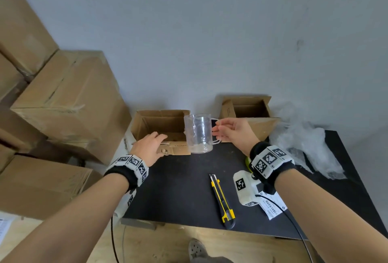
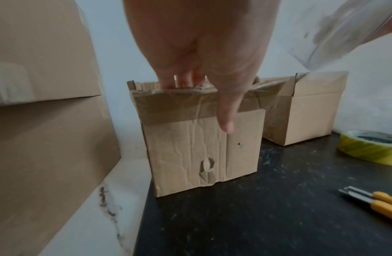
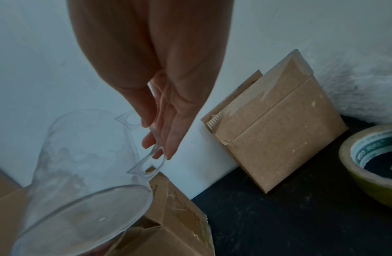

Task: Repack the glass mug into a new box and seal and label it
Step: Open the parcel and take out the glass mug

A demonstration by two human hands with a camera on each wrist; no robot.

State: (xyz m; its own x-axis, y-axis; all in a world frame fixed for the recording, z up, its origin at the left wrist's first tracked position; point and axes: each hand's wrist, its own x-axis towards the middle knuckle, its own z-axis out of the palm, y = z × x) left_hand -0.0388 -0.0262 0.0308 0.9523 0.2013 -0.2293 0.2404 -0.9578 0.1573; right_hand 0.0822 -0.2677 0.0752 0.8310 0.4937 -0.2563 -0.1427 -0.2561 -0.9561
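A clear glass mug (image 1: 198, 134) hangs upright in the air just over the right front corner of a worn, open cardboard box (image 1: 159, 125). My right hand (image 1: 217, 130) holds it by the handle (image 3: 152, 155), with the thumb above and the fingers through the loop. My left hand (image 1: 161, 143) grips the worn box's front wall (image 2: 201, 147), fingers hooked inside the rim and the thumb down the outside. A second, cleaner open box (image 1: 247, 111) stands at the back right against the wall.
On the black table (image 1: 178, 189) lie a yellow utility knife (image 1: 222, 199), a printed label sheet (image 1: 270, 206) and a yellow-green tape roll (image 3: 376, 164). Crumpled bubble wrap (image 1: 304, 143) sits at the right. Large cartons (image 1: 63, 99) are stacked to the left.
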